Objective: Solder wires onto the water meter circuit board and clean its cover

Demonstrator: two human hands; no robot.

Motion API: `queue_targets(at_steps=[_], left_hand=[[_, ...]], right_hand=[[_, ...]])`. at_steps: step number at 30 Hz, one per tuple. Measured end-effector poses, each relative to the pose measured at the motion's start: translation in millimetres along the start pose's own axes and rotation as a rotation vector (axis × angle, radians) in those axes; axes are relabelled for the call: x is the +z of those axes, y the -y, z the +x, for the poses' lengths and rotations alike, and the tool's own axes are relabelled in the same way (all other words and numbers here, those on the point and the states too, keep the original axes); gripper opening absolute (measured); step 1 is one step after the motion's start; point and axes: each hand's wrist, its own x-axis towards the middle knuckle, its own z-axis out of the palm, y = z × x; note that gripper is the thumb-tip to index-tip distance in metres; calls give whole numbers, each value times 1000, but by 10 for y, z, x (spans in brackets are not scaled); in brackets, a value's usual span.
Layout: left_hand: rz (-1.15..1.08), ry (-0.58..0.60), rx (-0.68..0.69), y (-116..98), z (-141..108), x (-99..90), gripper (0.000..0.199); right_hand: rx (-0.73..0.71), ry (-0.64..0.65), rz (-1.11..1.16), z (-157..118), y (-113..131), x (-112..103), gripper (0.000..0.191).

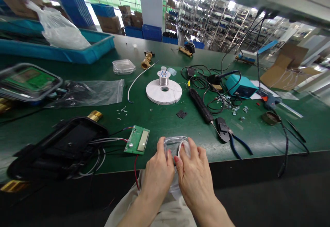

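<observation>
A clear plastic cover [171,142] is held at the table's front edge, low in the middle of the view. My left hand [159,170] grips its left side, fingers wrapped round the rim. With bent fingers, my right hand [194,173] presses a white cloth [186,149] against the inside of the cover, at its right side. Part of the cover is hidden behind both hands. Just left of them lies a green circuit board [132,141] with a small display. Its wires run to an open black housing [69,144] with brass fittings.
A solder spool [164,79] stands on a white reel [154,93]. To the right are a soldering iron [199,105], blue-handled cutters [233,141], tangled cables and a teal box [238,84]. At left lie a plastic bag [103,91], a covered meter [25,79] and a blue tray [90,57].
</observation>
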Motion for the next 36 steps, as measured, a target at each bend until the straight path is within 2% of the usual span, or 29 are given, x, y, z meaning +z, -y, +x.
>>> queue_targets(at_steps=[4,6,8,10,12,15,18,22,24,28,31,33,35,36], left_hand=[[-71,-16,26,32,-23,15,42],[-153,-31,59,63,-52,4,42],[-256,-53,97,88,-97,-28,42],[-351,-60,147,86,-155,-78,41],[-421,-35,210,47,-211,-130,40],[-480,19,281,-43,-265,-184,39],[-481,15,313,-93,-277,-200,38],[-468,-16,363,-87,-270,-193,38],[-461,-31,379,-90,-270,-186,37],[-450,-43,375,-131,-272,-171,37],[-437,-55,324,-155,-253,-162,37],[-409,-89,276,-158,-222,-159,37],[-349,-126,229,-152,-181,-152,37],[-309,-134,209,-148,-159,-146,37]], right_hand=[[-78,-20,147,-266,-149,-16,33],[-63,-74,289,-430,-292,-5,32],[73,-157,483,-529,-432,-4,35],[250,-164,743,-538,-526,-32,36],[337,-46,1079,-473,-555,-95,36],[354,219,1591,-331,-518,-216,38],[372,401,1851,-256,-498,-291,39],[346,460,1795,-277,-579,-266,28],[328,509,1725,-291,-633,-237,28],[281,575,1578,-265,-715,-216,43],[281,574,1329,-236,-773,-233,55],[357,412,1094,-243,-804,-262,58],[383,123,883,-276,-801,-297,55],[332,-11,792,-301,-777,-307,49]])
